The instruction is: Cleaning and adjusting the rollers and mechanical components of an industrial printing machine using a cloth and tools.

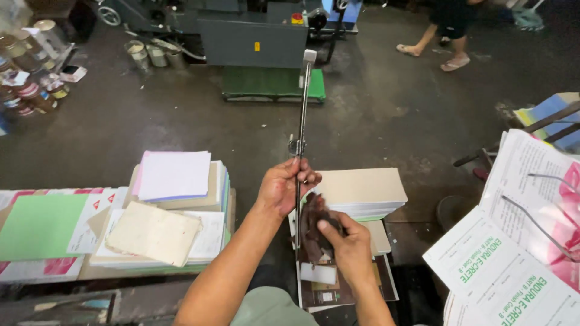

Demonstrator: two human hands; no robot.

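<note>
Nearest, right hand pinches a dark brown rag, grip closed on the cloth, pressed against the lower part of a long metal rod. Left hand just above, grip wrapped tight round the rod's middle, holding it upright over stacked paper on the bench. Rod looks stiff, fairly heavy, likely slick; best held mid-shaft below the small clamp. Rag soft, limp. Left: more paper piles. Far: grey machine, tins, another person's feet.
</note>
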